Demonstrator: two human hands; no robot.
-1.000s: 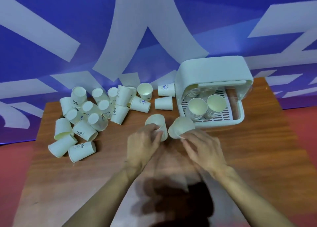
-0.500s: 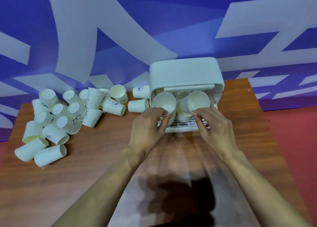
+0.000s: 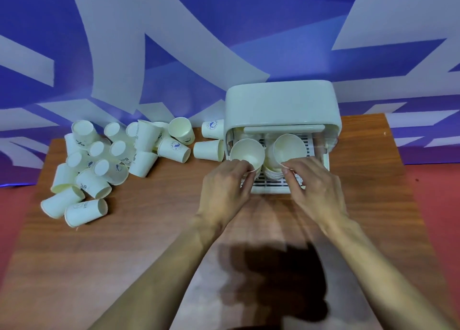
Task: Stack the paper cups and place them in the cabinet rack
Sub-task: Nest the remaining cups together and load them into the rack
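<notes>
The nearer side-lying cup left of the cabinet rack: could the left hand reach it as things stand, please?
Probably yes: only bare table lies between the left hand and the side-lying cup, though its grip is on a second cup over the cabinet rack.

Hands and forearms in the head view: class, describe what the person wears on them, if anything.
Nothing is worn. The left hand and right hand are bare, with no gloves, rings, watch or wristbands showing. The left forearm and right forearm are bare too. No sleeve or marking is in view.
</notes>
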